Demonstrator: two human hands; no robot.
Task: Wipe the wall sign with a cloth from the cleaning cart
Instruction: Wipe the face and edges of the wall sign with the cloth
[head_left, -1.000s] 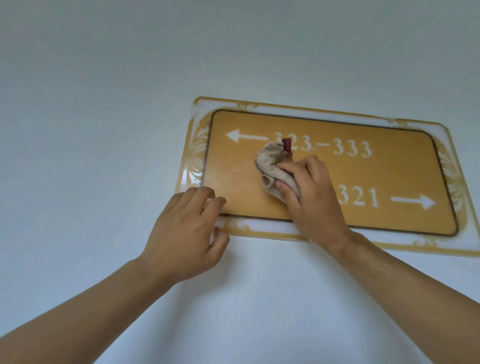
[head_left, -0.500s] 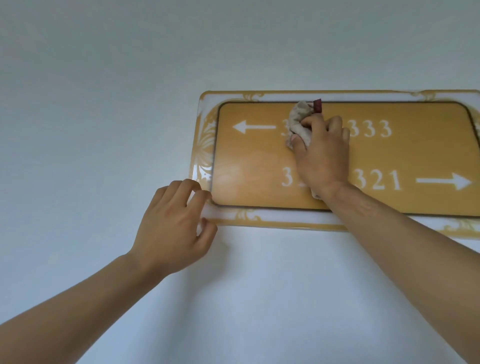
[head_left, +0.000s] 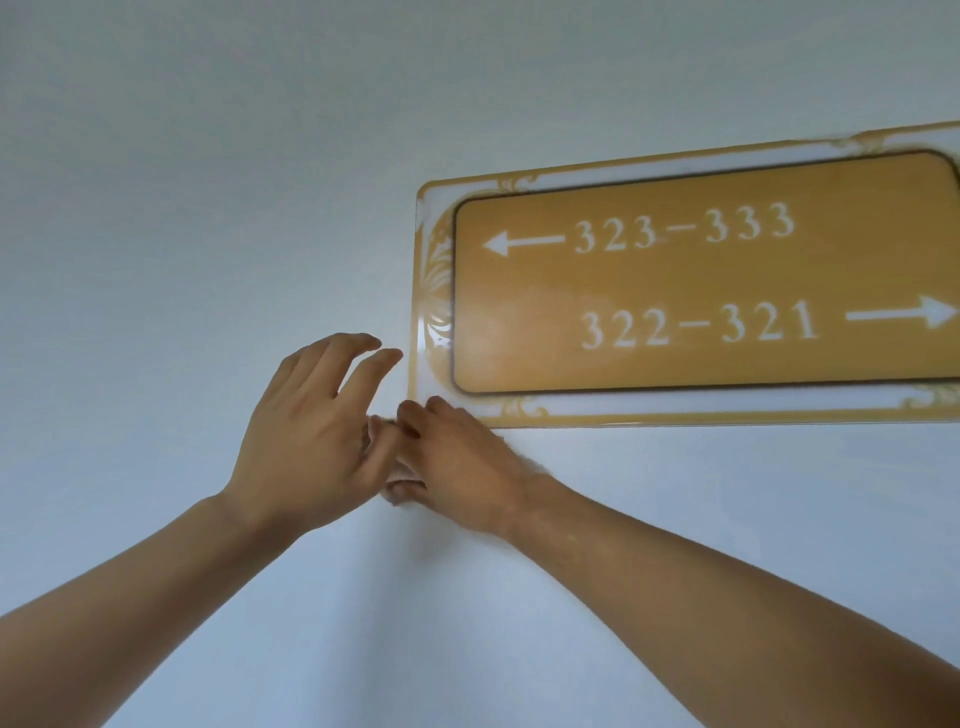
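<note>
A plain pale wall (head_left: 208, 208) is being viewed from below, and the wall sign (head_left: 696, 291), gold with white numbers and arrows, is being carried on its upper right part, cut off by the right edge. The left hand (head_left: 311, 441) is being held with fingers loosely spread, just left of the sign's lower left corner. The right hand (head_left: 462, 467) is being kept curled at that corner, touching the left; only a pale scrap of cloth (head_left: 400, 480) is being shown between them.

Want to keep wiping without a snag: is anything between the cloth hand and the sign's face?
Nothing visible. The right hand sits at the wall sign's lower left corner, its face bare; the cloth barely shows, and the left hand is beside it.
</note>
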